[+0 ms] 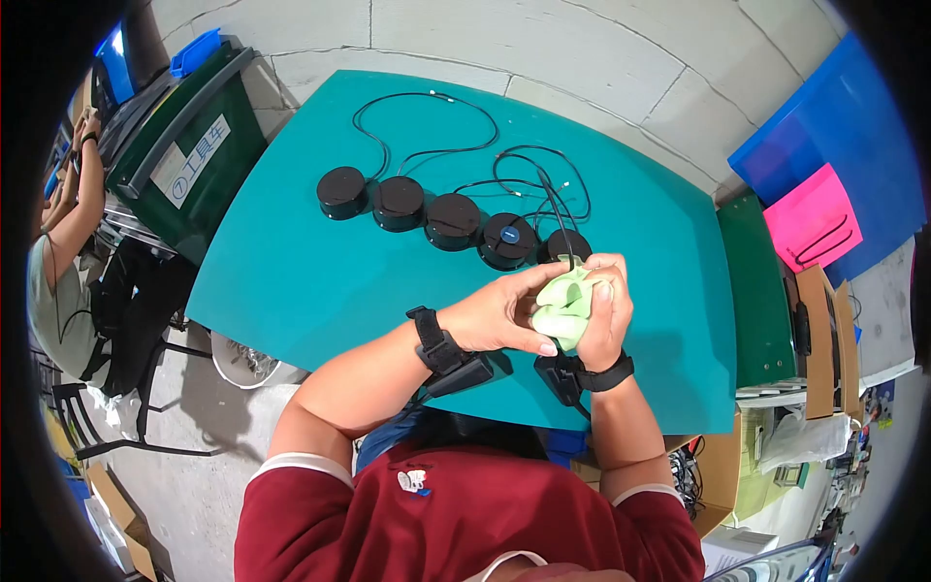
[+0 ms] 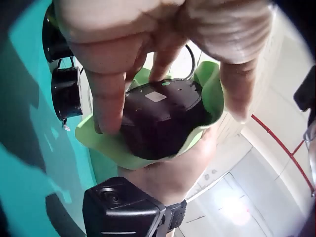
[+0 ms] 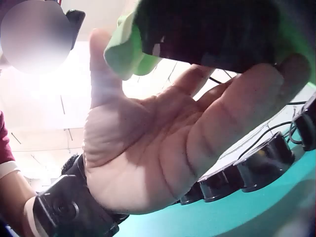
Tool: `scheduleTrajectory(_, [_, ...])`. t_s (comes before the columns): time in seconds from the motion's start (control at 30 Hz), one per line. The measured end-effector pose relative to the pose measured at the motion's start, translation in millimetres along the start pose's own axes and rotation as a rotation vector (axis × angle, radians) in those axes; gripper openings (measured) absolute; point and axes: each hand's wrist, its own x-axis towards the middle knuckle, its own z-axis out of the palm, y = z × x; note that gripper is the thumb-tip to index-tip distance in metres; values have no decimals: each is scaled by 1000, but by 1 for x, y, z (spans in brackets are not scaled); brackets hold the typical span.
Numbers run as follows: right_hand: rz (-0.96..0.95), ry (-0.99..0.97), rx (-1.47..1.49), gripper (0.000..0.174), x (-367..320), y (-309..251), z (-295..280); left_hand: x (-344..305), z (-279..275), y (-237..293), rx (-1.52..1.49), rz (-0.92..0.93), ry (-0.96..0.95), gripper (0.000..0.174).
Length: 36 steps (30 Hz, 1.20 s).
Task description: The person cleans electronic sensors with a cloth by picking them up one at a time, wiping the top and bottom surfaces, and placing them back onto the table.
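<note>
Fingers of my left hand (image 1: 485,312) and right hand (image 1: 609,308) are clamped on the cloth-wrapped puck (image 2: 163,118), left ones spread round its rim; it's between my hands above the worktop (image 1: 291,262), flat face leftward, neither nearer.

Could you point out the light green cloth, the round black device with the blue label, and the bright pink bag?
Light green cloth (image 1: 561,322): head view, crumpled folds.
Round black device with blue label (image 1: 506,237): head view, top face.
Bright pink bag (image 1: 807,210): head view, front panel.
</note>
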Motion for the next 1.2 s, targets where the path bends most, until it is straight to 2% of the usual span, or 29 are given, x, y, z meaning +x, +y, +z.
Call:
scheduleTrajectory(0.1, [5, 36, 41, 28, 0, 10, 0, 2, -4, -4, 38, 25, -38, 89])
scheduleTrajectory(0.17, [130, 56, 155, 30, 0, 13, -1, 1, -1, -1, 20, -1, -23, 86])
scheduleTrajectory(0.33, [301, 62, 279, 32, 2, 16, -2, -2, 3, 6, 43, -48, 26, 83])
scheduleTrajectory(0.4, [356, 55, 322, 33, 1, 15, -2, 1, 2, -2, -51, 44, 38, 84])
scheduleTrajectory(0.47, [377, 20, 279, 33, 2, 13, -1, 3, -2, -4, -47, 48, 72, 83])
scheduleTrajectory(0.5, [373, 19, 280, 33, 0, 12, 0, 3, -2, -2, -44, 49, 104, 82])
scheduleTrajectory(0.6, [42, -58, -37, 38, -2, 11, 7, 1, -4, 6, -149, -33, 195, 74])
scheduleTrajectory(0.63, [-28, -58, -3, 39, -3, 9, 11, 2, -8, 3, -185, -64, 240, 72])
scheduleTrajectory(0.67, [-120, -104, -96, 38, -1, 9, 11, 5, -8, -3, -181, 29, 263, 66])
scheduleTrajectory(0.7, [-205, -147, -192, 37, 0, 8, 11, 3, -9, -4, -184, 25, 263, 66])
scheduleTrajectory(0.77, [-159, -162, -137, 35, -1, 8, 11, 4, -12, -6, -99, 61, 248, 61])
scheduleTrajectory(0.9, [-59, -199, -17, 29, -5, 14, 8, 2, -9, -1, -10, -37, 294, 59])
scheduleTrajectory(1.2, [-59, -196, -24, 26, -4, 13, 7, 2, -10, -5, -22, -34, 300, 55])
